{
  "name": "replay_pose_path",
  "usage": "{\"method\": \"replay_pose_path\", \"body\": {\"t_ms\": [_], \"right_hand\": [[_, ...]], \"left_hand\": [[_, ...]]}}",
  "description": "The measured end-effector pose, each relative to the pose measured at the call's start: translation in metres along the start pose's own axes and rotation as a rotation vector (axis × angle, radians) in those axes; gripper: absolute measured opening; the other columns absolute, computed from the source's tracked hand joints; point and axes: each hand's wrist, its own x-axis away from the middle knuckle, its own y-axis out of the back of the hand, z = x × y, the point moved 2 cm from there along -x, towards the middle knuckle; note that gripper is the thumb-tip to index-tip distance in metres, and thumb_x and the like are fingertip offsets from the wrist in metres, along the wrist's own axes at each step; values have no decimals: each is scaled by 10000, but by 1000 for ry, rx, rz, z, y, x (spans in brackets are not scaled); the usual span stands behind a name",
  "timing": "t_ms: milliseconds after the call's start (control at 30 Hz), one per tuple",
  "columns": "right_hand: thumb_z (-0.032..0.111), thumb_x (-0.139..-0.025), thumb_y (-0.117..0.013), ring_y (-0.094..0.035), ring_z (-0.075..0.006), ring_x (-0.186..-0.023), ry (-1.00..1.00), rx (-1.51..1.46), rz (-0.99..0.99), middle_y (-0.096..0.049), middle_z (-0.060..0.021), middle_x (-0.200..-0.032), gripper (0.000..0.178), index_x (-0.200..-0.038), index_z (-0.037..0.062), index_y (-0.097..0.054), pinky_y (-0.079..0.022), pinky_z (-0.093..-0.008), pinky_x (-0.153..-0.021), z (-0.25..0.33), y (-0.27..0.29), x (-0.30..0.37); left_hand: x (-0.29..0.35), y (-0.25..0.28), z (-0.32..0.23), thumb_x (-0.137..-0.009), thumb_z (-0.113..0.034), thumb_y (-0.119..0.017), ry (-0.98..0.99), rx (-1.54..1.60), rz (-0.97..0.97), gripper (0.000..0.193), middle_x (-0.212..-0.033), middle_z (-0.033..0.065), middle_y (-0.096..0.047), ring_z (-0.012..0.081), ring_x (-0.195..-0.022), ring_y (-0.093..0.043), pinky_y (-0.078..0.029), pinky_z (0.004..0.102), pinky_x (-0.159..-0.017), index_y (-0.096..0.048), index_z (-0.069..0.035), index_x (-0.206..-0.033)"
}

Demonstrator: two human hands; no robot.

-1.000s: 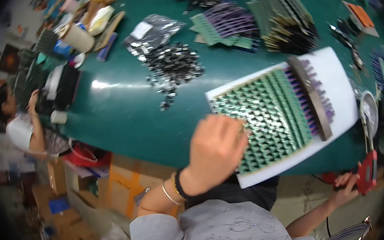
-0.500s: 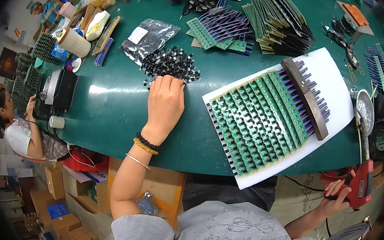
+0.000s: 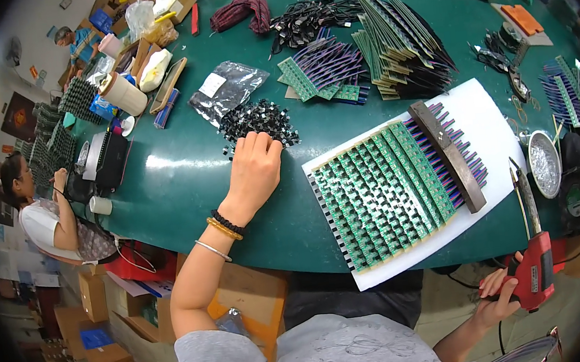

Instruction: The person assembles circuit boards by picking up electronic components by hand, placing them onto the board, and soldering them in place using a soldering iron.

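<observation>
My left hand [image 3: 255, 169] reaches to the near edge of a pile of small black connectors [image 3: 259, 120]. Its fingertips are pinched together, and what lies between them is hidden. At the lower right, my right hand [image 3: 498, 300] grips a red soldering gun [image 3: 534, 272] by its handle. The gun's long tip points up over the table, by the right edge of a white foam board [image 3: 484, 107]. Rows of green circuit strips [image 3: 383, 196] with small black parts lie side by side on the board. A dark bar [image 3: 447, 157] lies across their coloured wires.
A bowl [image 3: 545, 165] of silvery material stands right of the foam board. Behind lie wired circuit strips [image 3: 324, 71], a standing stack of strips [image 3: 403, 42], black cables [image 3: 312, 23] and a plastic bag [image 3: 228, 92]. A co-worker [image 3: 53, 213] sits at the left.
The soldering gun has moved left, its tip going from the bowl's edge toward the foam board. My left hand stays at the connector pile, while the whole view has shifted slightly.
</observation>
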Motion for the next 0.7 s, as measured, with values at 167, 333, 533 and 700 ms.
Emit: {"method": "replay_pose_path", "body": {"t_ms": [167, 333, 533, 700], "right_hand": [[287, -1049, -468, -358, -95, -460, 37, -8, 97, -376, -2, -584, 528, -1405, -83, -346, -351, -259, -483, 3, -12, 2], [120, -984, -532, -409, -107, -476, -8, 52, 83, -453, -32, -602, 496, -1380, -117, -350, -390, -262, -478, 4, -34, 16], [8, -893, -628, -487, -103, -604, -226, 143, 274, -597, -88, -818, 588, -1421, -22, -369, -420, -242, -542, 22, -81, 28], [-11, -901, -614, -501, -99, -666, -299, 131, 461, -632, -107, -912, 610, -1452, 29, -356, -426, -232, -587, 25, -76, 26]], "left_hand": [[0, 12, -4, -805, -25, -659, 45, 2, -83, 90, -788, 86, -546, 256, -767, -545, -427, 371, -732, -575, -40, -833], [-7, 46, -53, -775, 62, -669, 296, 500, -162, 139, -795, 106, -627, 260, -704, -622, -497, 361, -644, -624, -26, -873], [0, 87, -192, -746, 83, -682, -38, 1154, -31, 247, -893, 140, -606, 302, -770, -594, -501, 368, -690, -619, 56, -984], [-4, 78, -215, -753, 92, -688, 21, 1307, 61, 227, -892, 129, -620, 280, -770, -605, -500, 358, -690, -631, 52, -969]]}}
